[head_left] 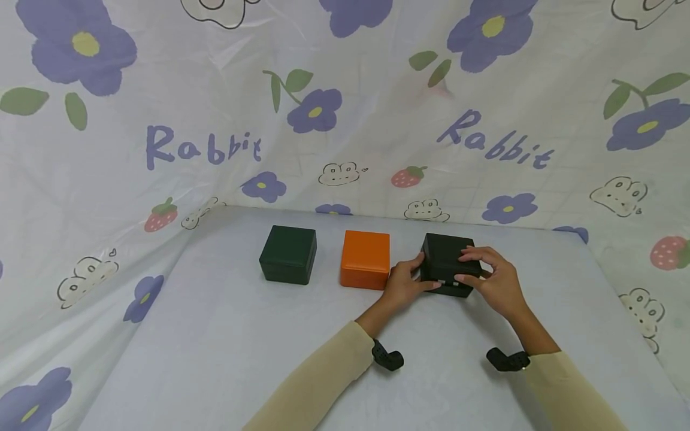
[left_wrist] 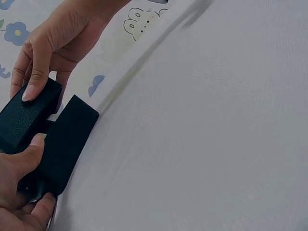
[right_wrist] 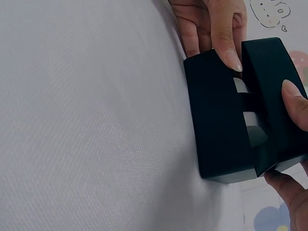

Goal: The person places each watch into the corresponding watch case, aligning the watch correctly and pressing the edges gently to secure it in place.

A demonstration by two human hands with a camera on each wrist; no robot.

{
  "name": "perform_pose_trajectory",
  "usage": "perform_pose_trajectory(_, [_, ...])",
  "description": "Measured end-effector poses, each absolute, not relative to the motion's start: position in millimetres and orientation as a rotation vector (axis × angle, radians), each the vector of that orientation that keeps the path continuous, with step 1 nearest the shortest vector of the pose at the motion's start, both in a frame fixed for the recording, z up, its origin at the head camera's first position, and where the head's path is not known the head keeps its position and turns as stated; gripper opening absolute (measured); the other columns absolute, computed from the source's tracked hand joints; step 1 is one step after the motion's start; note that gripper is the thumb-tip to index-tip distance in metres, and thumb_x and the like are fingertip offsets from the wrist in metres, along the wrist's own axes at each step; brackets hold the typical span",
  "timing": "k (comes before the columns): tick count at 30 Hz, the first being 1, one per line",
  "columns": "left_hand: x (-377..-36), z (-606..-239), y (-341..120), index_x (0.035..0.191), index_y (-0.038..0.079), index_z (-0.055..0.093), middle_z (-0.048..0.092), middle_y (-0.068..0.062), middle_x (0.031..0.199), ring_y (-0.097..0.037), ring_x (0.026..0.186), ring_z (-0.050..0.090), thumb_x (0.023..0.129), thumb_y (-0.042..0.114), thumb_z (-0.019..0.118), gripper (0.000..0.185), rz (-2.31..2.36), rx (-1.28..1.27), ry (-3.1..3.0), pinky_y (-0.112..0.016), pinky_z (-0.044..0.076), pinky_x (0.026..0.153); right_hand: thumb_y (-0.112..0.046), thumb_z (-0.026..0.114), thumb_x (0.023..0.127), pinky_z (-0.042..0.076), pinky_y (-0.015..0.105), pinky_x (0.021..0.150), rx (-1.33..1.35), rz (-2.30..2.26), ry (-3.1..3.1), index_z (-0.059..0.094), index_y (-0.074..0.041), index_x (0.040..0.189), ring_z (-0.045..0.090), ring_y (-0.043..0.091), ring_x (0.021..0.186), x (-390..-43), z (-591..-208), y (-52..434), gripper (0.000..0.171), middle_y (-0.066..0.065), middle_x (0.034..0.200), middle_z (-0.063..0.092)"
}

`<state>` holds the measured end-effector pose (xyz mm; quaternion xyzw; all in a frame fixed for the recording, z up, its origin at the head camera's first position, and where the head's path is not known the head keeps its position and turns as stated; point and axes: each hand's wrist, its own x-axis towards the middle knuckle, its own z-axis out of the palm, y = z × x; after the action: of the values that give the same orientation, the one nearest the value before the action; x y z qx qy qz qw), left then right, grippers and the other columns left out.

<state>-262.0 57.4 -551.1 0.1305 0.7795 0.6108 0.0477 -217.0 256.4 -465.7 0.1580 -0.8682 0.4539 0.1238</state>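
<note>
Head view: on the white cloth-covered counter, the left hand and right hand grasp a black hinged cardboard box (rightmost of three), steadying it. Left wrist view: the lid is lifted slightly. Right wrist view: fingers pinch its gapped halves.

"Rabbit" printed twice in purple on backdrop cloth.

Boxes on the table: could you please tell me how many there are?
3, in a row: dark green box on the left, orange box in the middle, black box on the right, held by both hands.
</note>
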Motion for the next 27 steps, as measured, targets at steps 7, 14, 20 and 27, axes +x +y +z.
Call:
perform_pose_trajectory(7, [-260.4, -549.8, 58.3, 0.152, 0.005, 0.043, 0.043, -0.006, 0.155, -0.01, 0.141, 0.04, 0.082, 0.017, 0.086, 0.083, 1.858, 0.384, 2.38, -0.024, 0.047, 0.104, 0.006, 0.084, 0.079, 0.049, 0.072, 0.09, 0.434, 1.337, -2.524, 0.071, 0.003, 0.111, 0.047, 0.045, 0.133, -220.0, -475.1, 259.7, 0.034, 0.023, 0.132, 0.06])
perform_pose_trajectory(14, [-260.6, -547.3, 58.1, 0.151, 0.004, 0.043, 0.044, -0.007, 0.155, -0.011, 0.142, 0.04, 0.082, 0.016, 0.086, 0.083, 1.872, 0.376, 2.371, -0.024, 0.047, 0.104, 0.002, 0.086, 0.078, 0.05, 0.07, 0.091, 0.431, 1.328, -2.518, 0.073, -0.002, 0.111, 0.048, 0.041, 0.135, -233.4, -497.1, 271.1, 0.036, 0.017, 0.134, 0.06])
perform_pose_trajectory(20, [-260.6, -546.0, 57.4, 0.152, 0.003, 0.042, 0.042, -0.007, 0.156, -0.013, 0.144, 0.039, 0.081, 0.014, 0.087, 0.084, 1.879, 0.388, 2.342, -0.022, 0.046, 0.105, 0.0, 0.087, 0.078, 0.051, 0.069, 0.091, 0.428, 1.323, -2.518, 0.074, -0.004, 0.11, 0.048, 0.039, 0.135, -233.2, -498.3, 271.8, 0.036, 0.015, 0.134, 0.061])
perform_pose_trajectory(27, [-260.1, -549.4, 58.6, 0.152, 0.002, 0.041, 0.041, -0.008, 0.157, -0.015, 0.143, 0.04, 0.075, -0.001, 0.087, 0.09, 1.929, 0.384, 2.292, -0.024, 0.049, 0.102, 0.006, 0.085, 0.077, 0.051, 0.068, 0.091, 0.427, 1.325, -2.518, 0.073, -0.001, 0.109, 0.048, 0.042, 0.134, -233.3, -504.9, 273.1, 0.034, 0.019, 0.134, 0.06])
